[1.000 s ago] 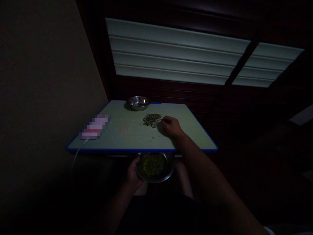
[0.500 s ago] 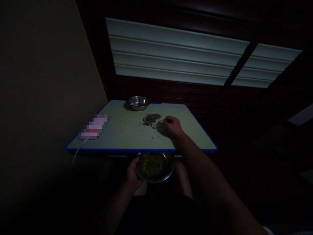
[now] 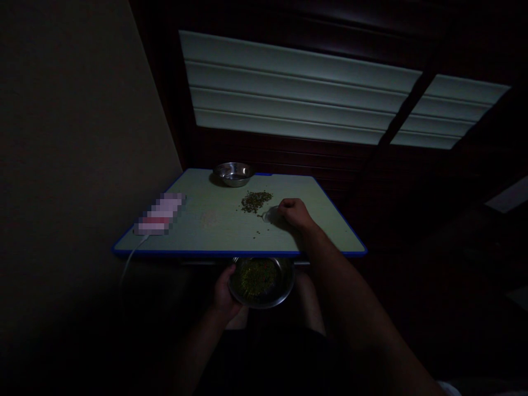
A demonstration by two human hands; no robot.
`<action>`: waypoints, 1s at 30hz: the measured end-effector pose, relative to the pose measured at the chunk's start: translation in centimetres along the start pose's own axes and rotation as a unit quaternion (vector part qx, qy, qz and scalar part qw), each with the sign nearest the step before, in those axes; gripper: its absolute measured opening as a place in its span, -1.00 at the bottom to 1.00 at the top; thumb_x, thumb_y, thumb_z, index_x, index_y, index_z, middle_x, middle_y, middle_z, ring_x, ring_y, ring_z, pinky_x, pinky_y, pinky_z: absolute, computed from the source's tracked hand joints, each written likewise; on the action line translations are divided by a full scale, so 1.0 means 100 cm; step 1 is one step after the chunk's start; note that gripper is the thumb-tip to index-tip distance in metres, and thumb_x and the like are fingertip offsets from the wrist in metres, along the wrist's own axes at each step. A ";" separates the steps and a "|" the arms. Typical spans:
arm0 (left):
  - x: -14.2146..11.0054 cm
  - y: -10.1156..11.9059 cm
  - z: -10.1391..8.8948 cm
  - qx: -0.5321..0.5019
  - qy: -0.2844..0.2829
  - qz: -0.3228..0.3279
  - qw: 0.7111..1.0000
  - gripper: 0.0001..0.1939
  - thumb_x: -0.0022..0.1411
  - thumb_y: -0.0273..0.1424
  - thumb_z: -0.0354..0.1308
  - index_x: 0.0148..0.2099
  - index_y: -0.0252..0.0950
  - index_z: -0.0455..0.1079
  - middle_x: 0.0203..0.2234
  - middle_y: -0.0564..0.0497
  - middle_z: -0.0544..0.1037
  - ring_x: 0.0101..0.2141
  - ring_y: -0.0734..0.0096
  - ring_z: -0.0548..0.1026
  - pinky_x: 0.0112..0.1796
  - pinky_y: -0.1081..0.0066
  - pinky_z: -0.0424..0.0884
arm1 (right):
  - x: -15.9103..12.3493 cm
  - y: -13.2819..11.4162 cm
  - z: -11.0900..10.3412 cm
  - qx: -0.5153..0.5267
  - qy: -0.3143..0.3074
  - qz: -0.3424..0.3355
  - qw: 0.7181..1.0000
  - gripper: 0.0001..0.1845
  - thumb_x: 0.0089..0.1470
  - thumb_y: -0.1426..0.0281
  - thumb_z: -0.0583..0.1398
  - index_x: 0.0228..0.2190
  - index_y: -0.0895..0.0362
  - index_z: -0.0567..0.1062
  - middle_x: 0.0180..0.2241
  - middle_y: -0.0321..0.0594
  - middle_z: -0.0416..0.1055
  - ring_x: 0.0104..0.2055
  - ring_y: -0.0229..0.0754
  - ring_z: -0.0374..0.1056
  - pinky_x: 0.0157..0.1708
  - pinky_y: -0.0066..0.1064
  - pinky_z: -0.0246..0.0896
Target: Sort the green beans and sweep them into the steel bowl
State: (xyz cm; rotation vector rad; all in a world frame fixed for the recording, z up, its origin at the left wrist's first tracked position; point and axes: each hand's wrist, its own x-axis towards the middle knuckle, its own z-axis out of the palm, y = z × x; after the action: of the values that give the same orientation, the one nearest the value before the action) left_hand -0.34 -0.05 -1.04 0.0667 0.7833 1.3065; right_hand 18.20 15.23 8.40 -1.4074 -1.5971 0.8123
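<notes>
Below the table's front edge, my left hand (image 3: pixel 226 294) grips the left rim of a metal bowl (image 3: pixel 284 294). Greenish-yellow grains (image 3: pixel 256 276) lie inside that bowl. Over the right half of the tabletop, my right hand (image 3: pixel 293 212) is closed around a pale, see-through spoon (image 3: pixel 270 214); dim light blurs its outline. The spoon's tip rests low at the lower right of a loose pile of brown-green grains (image 3: pixel 254 202). Several stray grains (image 3: pixel 256 235) are scattered nearer to me.
A second metal bowl (image 3: pixel 234 175) stands at the back of the pale green, blue-edged table (image 3: pixel 223 236). On the left lies a phone (image 3: pixel 160 215), blurred out, with a white cable (image 3: pixel 128 258) hanging off the front edge. Behind is a dark wooden frame with pale slats (image 3: pixel 289 88).
My right hand and the spoon have shifted slightly toward me and to the right, away from the pile. The left hand and its bowl stay in place.
</notes>
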 end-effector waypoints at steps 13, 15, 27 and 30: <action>-0.001 0.001 0.002 0.006 0.017 -0.011 1.000 -0.77 0.15 -0.40 0.05 -0.33 -0.37 0.52 -0.46 -0.09 0.65 -0.36 0.19 0.60 -0.11 0.17 0.45 | -0.003 0.002 0.000 -0.008 -0.059 -0.004 0.998 -0.83 -0.29 0.31 0.17 -0.65 0.18 0.44 -0.69 -0.34 0.25 -0.63 -0.36 0.08 -0.59 -0.46 -0.03; -0.001 0.001 0.003 0.003 0.019 -0.006 1.000 -0.76 0.16 -0.41 0.03 -0.33 -0.37 0.52 -0.47 -0.09 0.65 -0.38 0.21 0.59 -0.12 0.19 0.46 | -0.002 0.003 0.001 -0.029 -0.035 -0.017 0.999 -0.83 -0.28 0.31 0.15 -0.66 0.18 0.43 -0.69 -0.35 0.24 -0.61 -0.35 0.08 -0.57 -0.46 -0.03; -0.004 0.002 0.007 0.012 0.018 -0.004 1.000 -0.75 0.17 -0.40 0.03 -0.32 -0.37 0.53 -0.45 -0.10 0.65 -0.34 0.18 0.60 -0.11 0.15 0.46 | 0.004 0.007 -0.001 -0.102 0.057 -0.030 0.993 -0.82 -0.25 0.31 0.10 -0.63 0.16 0.43 -0.65 -0.34 0.28 -0.52 -0.29 0.19 -0.49 -0.44 0.01; -0.003 0.002 0.005 0.008 0.022 -0.002 1.000 -0.76 0.17 -0.41 0.03 -0.33 -0.37 0.52 -0.47 -0.08 0.65 -0.37 0.21 0.60 -0.12 0.18 0.46 | 0.003 0.007 -0.001 -0.096 0.072 -0.044 0.992 -0.81 -0.24 0.31 0.10 -0.63 0.16 0.43 -0.65 -0.35 0.28 -0.52 -0.29 0.19 -0.48 -0.45 0.02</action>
State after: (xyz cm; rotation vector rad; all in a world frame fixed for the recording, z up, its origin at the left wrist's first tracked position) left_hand -0.23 -0.10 -0.44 0.0490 0.8301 1.3016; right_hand 18.57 15.59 7.91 -1.4842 -1.6459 0.5035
